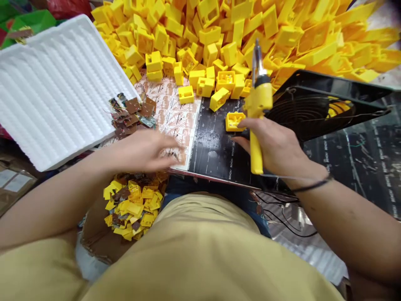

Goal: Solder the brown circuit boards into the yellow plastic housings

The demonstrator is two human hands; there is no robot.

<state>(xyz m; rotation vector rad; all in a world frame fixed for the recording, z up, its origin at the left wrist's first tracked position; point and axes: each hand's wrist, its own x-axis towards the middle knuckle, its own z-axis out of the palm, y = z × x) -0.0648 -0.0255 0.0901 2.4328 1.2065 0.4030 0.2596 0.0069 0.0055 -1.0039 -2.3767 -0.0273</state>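
My right hand [278, 146] is closed around a yellow soldering gun [259, 98], its metal tip pointing up and away from me. The thumb and a finger of that hand reach to a small open yellow plastic case [232, 122] on the black board; the thumb touches its right edge. My left hand [148, 148], blurred by motion, hovers over the patterned paper [180, 113] at the near edge. Its fingers point right, with thumb and forefinger apart and nothing visible between them. Just beyond it lies a small heap of brown circuit boards [133, 108] with wires.
A large pile of yellow cases [200, 37] covers the back. A black fan [326, 104] stands right of my right hand. At left leans a white ribbed foam sheet [59, 88]. Below the table edge, a cardboard box [100, 240] holds yellow pieces and boards. Black cables [291, 225] hang at right.
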